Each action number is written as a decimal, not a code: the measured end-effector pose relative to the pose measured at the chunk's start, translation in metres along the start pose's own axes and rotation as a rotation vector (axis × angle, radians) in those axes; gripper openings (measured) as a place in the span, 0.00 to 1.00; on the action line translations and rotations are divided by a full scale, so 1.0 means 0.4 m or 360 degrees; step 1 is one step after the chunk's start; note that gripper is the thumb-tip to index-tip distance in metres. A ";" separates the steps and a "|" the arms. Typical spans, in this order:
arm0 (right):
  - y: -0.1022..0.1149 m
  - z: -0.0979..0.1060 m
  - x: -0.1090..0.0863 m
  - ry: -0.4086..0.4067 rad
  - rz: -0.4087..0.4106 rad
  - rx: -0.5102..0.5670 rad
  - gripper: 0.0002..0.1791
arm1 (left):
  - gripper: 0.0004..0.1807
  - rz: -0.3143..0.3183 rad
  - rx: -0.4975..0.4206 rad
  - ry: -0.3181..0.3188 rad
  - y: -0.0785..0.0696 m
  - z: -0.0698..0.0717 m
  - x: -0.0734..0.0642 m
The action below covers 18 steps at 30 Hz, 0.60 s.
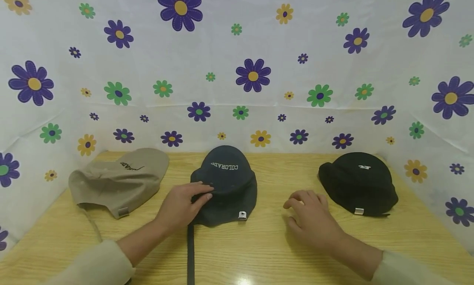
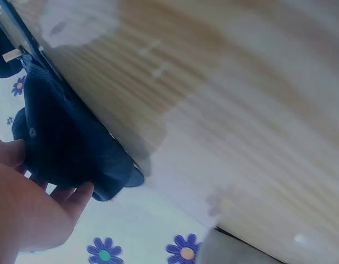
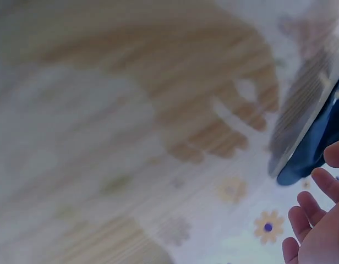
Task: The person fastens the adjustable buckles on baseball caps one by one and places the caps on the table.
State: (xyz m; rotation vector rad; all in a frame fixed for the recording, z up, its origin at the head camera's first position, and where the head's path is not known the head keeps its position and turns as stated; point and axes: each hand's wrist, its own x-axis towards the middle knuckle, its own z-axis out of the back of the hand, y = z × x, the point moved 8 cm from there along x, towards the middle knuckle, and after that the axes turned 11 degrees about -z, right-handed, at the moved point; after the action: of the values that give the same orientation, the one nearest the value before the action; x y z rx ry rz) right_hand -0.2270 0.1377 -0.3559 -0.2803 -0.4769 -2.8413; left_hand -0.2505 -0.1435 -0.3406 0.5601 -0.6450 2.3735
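A navy cap (image 1: pixel 226 170) with "COLORADO" lettering sits mid-table, its crown toward the back wall and its strap (image 1: pixel 190 252) trailing toward the front edge. My left hand (image 1: pixel 185 202) rests on the cap's left side, fingers fairly straight and thumb a little apart from them. The left wrist view shows the same cap (image 2: pixel 70 132) beside the left hand's fingers (image 2: pixel 76 201). Between the navy cap and a black cap (image 1: pixel 359 186), my right hand (image 1: pixel 309 219) hovers over the table with loosely bent fingers, holding nothing. In the right wrist view, its fingers (image 3: pixel 310 209) are spread.
A beige cap (image 1: pixel 122 180) lies at the left of the wooden table (image 1: pixel 237 252), its strap hanging toward the front. Metal buckles show on the caps. A white cloth (image 1: pixel 207 59) printed with flowers encloses the back and sides.
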 end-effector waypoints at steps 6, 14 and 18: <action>0.062 -0.039 0.007 0.0116 0.0068 0.0010 0.09 | 0.10 -0.0060 -0.0098 0.0000 -0.041 -0.029 0.018; 0.117 -0.060 0.007 0.0115 0.0227 -0.0014 0.07 | 0.09 -0.0107 -0.0166 0.0061 -0.082 -0.058 0.035; 0.130 -0.060 0.002 0.0087 0.0348 -0.0046 0.05 | 0.08 -0.0157 -0.0205 0.0089 -0.095 -0.071 0.038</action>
State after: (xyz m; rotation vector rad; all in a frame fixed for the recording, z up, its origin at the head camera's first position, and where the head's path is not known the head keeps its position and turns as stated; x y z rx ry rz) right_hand -0.2171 0.0816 -0.3628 -0.2436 -0.3699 -2.6368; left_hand -0.2434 -0.0945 -0.3433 0.4571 -0.7224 2.2297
